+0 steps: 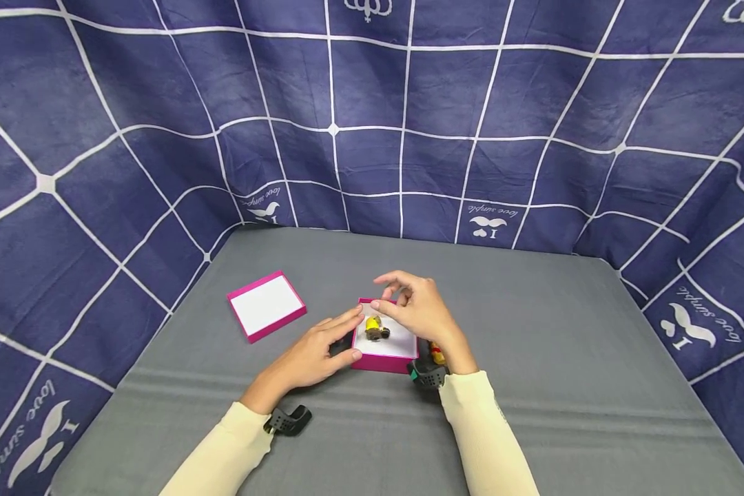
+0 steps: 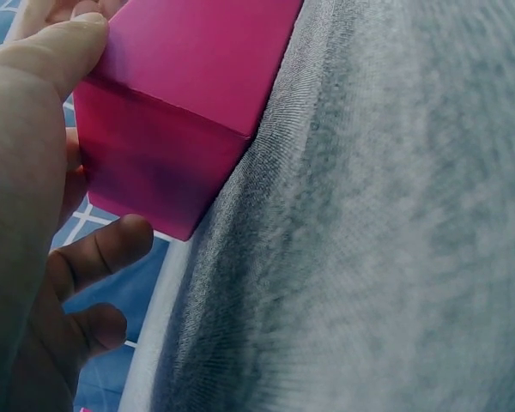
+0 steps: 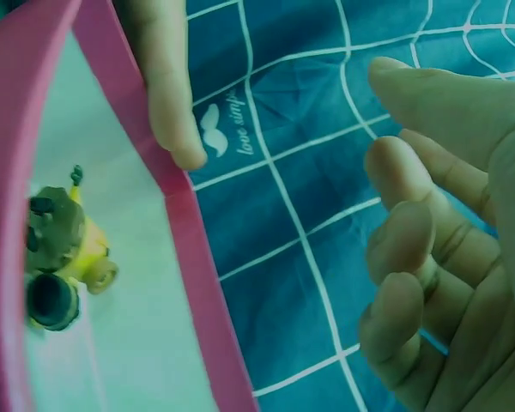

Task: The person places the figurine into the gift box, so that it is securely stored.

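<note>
While L hand [image 1: 316, 350] touches left side of pink box [image 1: 384, 363], fingers mostly straight, not clamped, R hand [image 1: 418, 308] hovers at box's far right, thumb & index apart, nothing btwn. Yellow toy [image 1: 373, 326] w/ dark parts is in box, approx. mid. Pink lid [image 1: 266, 303], white inside up, lies left on gray desk [image 1: 564, 344]; red-yellow item [image 1: 437, 354] right of box, partly hidden.
</note>
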